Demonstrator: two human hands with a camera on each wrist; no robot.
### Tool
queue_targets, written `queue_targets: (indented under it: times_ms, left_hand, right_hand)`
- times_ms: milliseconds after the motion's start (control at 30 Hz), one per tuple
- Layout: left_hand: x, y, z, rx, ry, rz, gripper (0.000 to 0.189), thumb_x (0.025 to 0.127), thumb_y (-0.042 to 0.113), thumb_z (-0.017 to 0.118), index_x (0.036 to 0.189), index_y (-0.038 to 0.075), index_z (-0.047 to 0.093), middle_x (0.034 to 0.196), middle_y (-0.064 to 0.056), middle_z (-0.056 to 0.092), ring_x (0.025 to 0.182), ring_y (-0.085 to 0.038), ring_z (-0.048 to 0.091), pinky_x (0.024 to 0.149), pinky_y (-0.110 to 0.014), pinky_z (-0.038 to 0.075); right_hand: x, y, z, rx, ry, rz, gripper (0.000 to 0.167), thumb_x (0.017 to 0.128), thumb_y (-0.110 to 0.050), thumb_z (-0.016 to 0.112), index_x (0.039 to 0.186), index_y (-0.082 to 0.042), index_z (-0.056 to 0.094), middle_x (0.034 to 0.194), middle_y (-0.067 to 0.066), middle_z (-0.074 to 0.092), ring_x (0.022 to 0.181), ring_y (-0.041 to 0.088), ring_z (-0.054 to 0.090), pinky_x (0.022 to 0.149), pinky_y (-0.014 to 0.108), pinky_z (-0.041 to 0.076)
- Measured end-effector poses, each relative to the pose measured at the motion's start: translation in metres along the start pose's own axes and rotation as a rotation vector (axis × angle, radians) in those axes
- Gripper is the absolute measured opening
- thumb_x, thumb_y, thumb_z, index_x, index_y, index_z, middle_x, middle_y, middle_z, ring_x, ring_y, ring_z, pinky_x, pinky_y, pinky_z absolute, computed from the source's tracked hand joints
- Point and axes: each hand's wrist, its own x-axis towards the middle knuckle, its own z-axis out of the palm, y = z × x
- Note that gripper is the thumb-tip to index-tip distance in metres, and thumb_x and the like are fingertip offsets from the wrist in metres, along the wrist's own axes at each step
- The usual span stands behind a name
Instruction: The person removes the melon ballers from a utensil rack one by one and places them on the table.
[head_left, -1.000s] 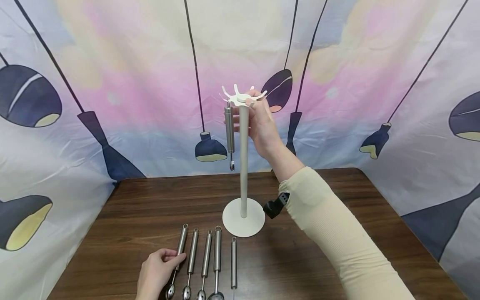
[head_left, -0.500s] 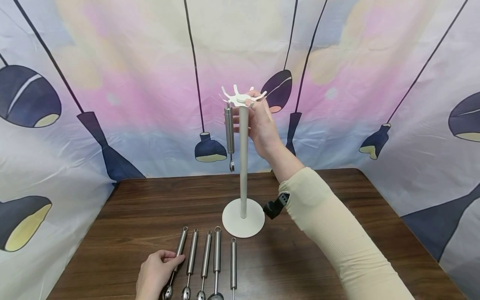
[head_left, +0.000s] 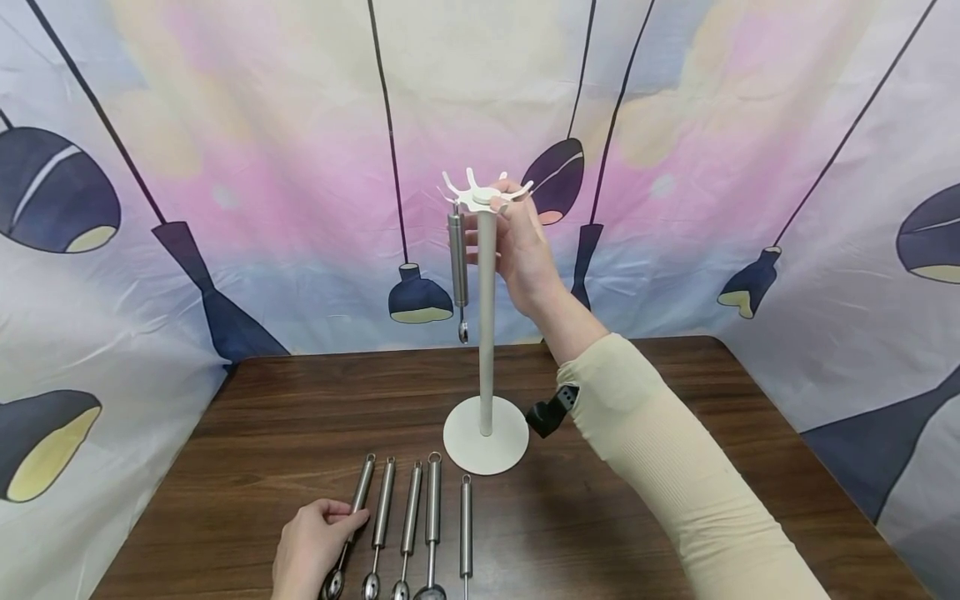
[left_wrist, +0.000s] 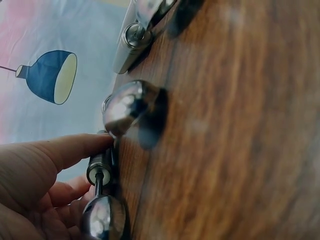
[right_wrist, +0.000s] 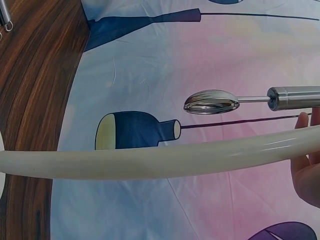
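My left hand (head_left: pixel 311 546) pinches the handle of the leftmost steel melon baller (head_left: pixel 363 483), which lies on the table. In the left wrist view, its shiny bowl (left_wrist: pixel 102 217) shows below the thumb. My right hand (head_left: pixel 525 258) holds the top of a white utensil stand (head_left: pixel 487 333), thumb at the hook ring (head_left: pixel 480 198) and fingers behind the pole. From a left hook hangs another melon baller (head_left: pixel 458 262), bowl downward. The right wrist view shows its oval bowl (right_wrist: pixel 212 101), with fingertips close to the handle; whether they touch it I cannot tell.
Several more steel-handled utensils (head_left: pixel 411 510) lie side by side right of the left hand, some heads cut off by the frame. The stand's round base (head_left: pixel 486 458) rests on the brown wooden table (head_left: pixel 637 517). A printed cloth (head_left: pixel 300 167) hangs behind.
The pinched melon baller has slid slightly toward me, its bowl shifting a little left. The right hand and the stand hold still.
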Motion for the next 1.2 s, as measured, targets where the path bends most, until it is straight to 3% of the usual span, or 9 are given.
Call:
queue_targets:
  times_ms: [433,800,1033,1200]
  left_hand:
    - [-0.0022,0.0028,0.0009,0.021,-0.013,-0.017,0.036,0.082,0.04,0.073,0.096,0.007,0.07,0.08,0.001,0.07,0.07,-0.017,0.062,0.053,-0.033,0.042]
    - [-0.0027,0.0046,-0.0002,0.044,0.018,0.004,0.038,0.082,0.04,0.072,0.1,0.006,0.069,0.079,0.002,0.067,0.068,-0.016,0.06,0.053,-0.033,0.041]
    - [0.0,0.0063,-0.0013,0.06,-0.002,-0.014,0.044,0.083,0.045,0.071,0.103,0.007,0.069,0.084,0.001,0.067,0.072,-0.018,0.06,0.052,-0.033,0.04]
    - [0.0013,0.0089,-0.0056,0.07,0.017,-0.02,0.048,0.084,0.049,0.071,0.106,0.007,0.069,0.09,-0.001,0.068,0.079,-0.022,0.063,0.053,-0.034,0.042]
  right_hand:
    - [0.0,0.0004,-0.0003,0.005,0.009,0.005,0.021,0.09,-0.032,0.044,0.111,-0.031,0.046,0.088,0.001,0.069,0.08,0.02,0.064,0.074,0.037,0.053]
    - [0.0003,0.0004,-0.001,0.004,0.007,0.001,0.02,0.09,-0.033,0.044,0.11,-0.031,0.046,0.088,0.0,0.069,0.08,0.02,0.065,0.073,0.036,0.053]
    - [0.0002,0.0,-0.002,0.007,0.004,0.002,0.018,0.091,-0.033,0.043,0.108,-0.032,0.047,0.088,0.0,0.069,0.081,0.02,0.065,0.074,0.036,0.053]
    - [0.0002,0.0,-0.001,0.014,0.001,0.012,0.017,0.092,-0.033,0.044,0.108,-0.032,0.048,0.089,0.0,0.07,0.082,0.019,0.065,0.074,0.036,0.053]
